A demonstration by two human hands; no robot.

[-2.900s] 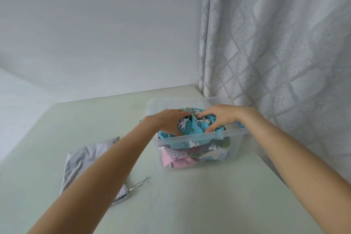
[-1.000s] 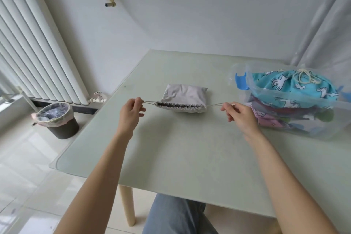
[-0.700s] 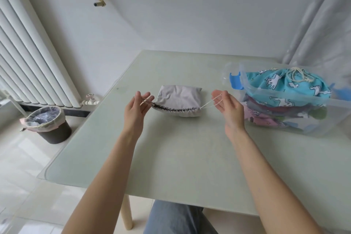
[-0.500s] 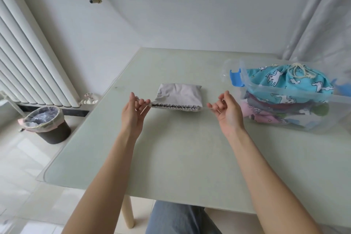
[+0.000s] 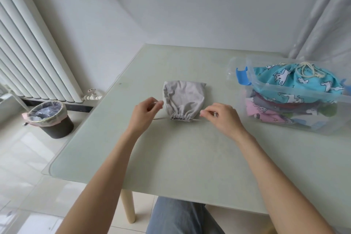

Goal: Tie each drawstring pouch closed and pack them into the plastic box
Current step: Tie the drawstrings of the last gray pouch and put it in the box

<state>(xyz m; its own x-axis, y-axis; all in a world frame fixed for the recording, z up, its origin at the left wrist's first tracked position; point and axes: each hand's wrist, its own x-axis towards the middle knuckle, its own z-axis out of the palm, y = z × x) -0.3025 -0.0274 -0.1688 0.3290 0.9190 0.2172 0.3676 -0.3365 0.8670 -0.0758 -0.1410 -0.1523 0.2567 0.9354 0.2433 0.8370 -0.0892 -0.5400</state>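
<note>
Pinching a thin cord end each, left hand [image 5: 145, 113] and right hand [image 5: 221, 118] flank the soft grey fabric drawstring pouch [image 5: 183, 99] at frame centre; light, limp cloth, best handled by its cords

A pale green glass-topped table [image 5: 171, 157] stands by a white wall [image 5: 190, 15]; radiator [image 5: 28, 53], lined bin [image 5: 50, 118], tiled floor [image 5: 22, 157], curtain [image 5: 326, 15].

Left hand [image 5: 145, 112] and right hand [image 5: 221, 118] apparently pinching.
</note>
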